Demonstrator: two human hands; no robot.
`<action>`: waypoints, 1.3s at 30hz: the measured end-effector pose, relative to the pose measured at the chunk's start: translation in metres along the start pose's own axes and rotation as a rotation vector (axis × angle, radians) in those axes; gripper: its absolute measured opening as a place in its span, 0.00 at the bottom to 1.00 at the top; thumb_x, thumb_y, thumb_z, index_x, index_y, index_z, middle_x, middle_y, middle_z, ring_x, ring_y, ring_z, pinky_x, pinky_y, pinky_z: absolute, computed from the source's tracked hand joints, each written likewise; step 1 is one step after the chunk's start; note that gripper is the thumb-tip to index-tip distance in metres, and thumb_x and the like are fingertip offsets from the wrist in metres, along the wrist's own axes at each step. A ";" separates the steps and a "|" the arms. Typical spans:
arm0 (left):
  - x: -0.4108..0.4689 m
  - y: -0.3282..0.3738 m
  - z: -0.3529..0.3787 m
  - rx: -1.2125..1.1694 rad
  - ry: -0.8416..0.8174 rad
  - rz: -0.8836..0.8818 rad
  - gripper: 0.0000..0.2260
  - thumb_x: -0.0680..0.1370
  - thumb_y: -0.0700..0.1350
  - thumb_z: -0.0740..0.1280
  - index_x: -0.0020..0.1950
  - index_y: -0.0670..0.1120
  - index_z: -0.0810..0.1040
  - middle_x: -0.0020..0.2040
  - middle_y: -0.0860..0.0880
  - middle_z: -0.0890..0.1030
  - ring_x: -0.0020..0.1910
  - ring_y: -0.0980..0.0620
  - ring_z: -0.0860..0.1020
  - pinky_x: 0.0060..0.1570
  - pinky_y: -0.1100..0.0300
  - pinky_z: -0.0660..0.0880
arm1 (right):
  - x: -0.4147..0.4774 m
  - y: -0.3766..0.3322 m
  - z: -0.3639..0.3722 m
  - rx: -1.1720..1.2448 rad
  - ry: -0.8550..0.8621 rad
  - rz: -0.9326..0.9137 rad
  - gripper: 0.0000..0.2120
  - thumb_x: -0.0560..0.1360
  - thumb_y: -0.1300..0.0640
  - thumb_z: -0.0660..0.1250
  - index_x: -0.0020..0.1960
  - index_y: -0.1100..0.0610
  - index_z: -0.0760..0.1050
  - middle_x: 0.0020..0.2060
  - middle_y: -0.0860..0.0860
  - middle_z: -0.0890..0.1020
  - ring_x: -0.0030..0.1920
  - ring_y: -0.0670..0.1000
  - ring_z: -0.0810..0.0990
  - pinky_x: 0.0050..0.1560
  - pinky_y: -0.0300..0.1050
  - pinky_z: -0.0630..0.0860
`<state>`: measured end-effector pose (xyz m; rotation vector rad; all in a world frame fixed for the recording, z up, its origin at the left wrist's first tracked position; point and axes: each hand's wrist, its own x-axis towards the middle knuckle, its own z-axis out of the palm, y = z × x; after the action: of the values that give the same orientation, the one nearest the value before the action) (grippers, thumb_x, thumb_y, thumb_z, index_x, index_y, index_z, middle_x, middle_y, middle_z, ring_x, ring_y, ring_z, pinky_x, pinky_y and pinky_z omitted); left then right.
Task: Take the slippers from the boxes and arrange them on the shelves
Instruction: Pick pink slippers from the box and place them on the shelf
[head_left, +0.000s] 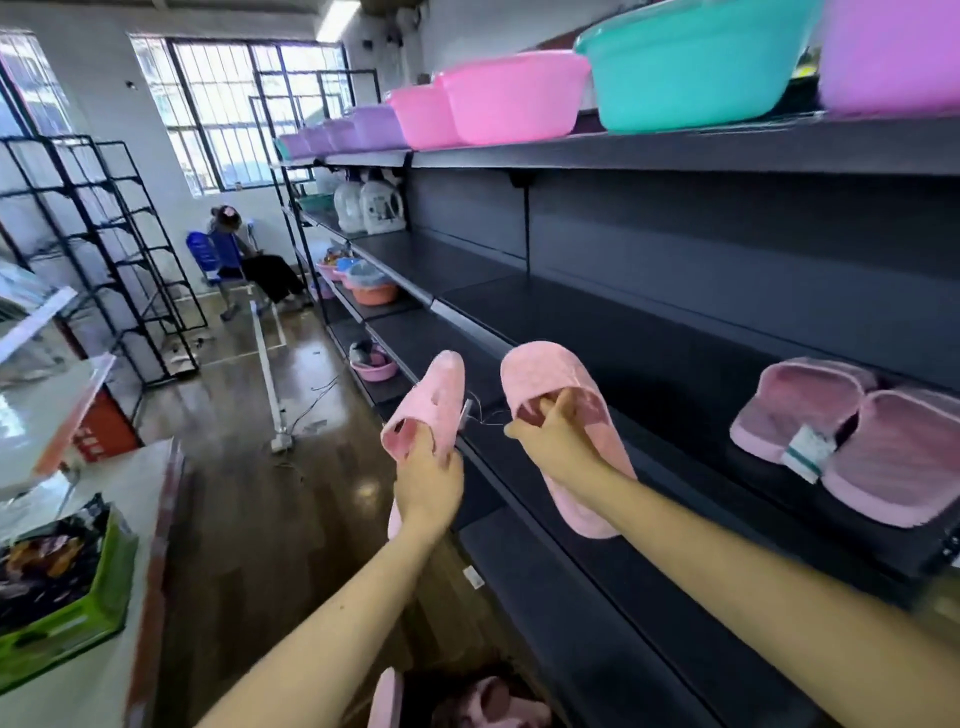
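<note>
Subject: one pair of pink fuzzy closed-toe slippers, one slipper in each hand, is being held up in front of the dark metal shelf.
Left hand: it is gripping the left pink slipper at the opening, with fingers curled round the upper.
Right hand: it is gripping the right pink slipper, with fingers hooked inside the opening and the thumb outside.
Link: a thin thread is joining the two slippers across the gap between them.
Long axis: both slippers are pointing toes up and away, heels trailing down past the wrists.
Key relation: the right slipper is hanging over the front of the shelf, while the left one is hanging beside the shelf edge, above the aisle floor. The right hand is therefore judged the nearer to the shelf.
Target space: bare shelf is lying to the right of the hands, between the right slipper and the pale pink pair of slides with a paper tag, already set down.
Next move, judged: both hands would be travelling rightward and down, and tipping the soles flat.
Stock: more pink slippers are lying at the bottom edge; their container cannot be made out.
</note>
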<state>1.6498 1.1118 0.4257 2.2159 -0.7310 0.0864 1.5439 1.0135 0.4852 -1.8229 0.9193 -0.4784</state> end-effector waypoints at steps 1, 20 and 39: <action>0.006 0.015 0.003 0.001 -0.036 0.036 0.16 0.76 0.41 0.58 0.64 0.42 0.66 0.58 0.42 0.74 0.53 0.37 0.75 0.49 0.52 0.73 | 0.005 -0.001 -0.008 -0.039 0.046 0.000 0.44 0.74 0.53 0.66 0.75 0.60 0.38 0.74 0.54 0.56 0.71 0.59 0.61 0.66 0.47 0.62; 0.061 0.190 0.139 0.337 -0.510 0.314 0.35 0.78 0.54 0.57 0.76 0.51 0.38 0.77 0.51 0.40 0.76 0.43 0.41 0.70 0.43 0.53 | 0.109 0.031 -0.135 0.751 0.238 0.309 0.29 0.72 0.38 0.62 0.65 0.57 0.70 0.61 0.58 0.76 0.60 0.58 0.74 0.62 0.54 0.72; 0.102 0.208 0.206 0.417 -0.722 0.663 0.30 0.77 0.62 0.49 0.77 0.51 0.49 0.77 0.50 0.56 0.75 0.46 0.55 0.72 0.43 0.52 | 0.115 0.107 -0.250 -1.078 0.286 -0.324 0.14 0.76 0.53 0.57 0.58 0.49 0.77 0.61 0.45 0.75 0.65 0.53 0.66 0.63 0.51 0.63</action>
<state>1.5907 0.8090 0.4513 2.2798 -1.9804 -0.2725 1.4072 0.7521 0.4853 -2.9675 1.2015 -0.4854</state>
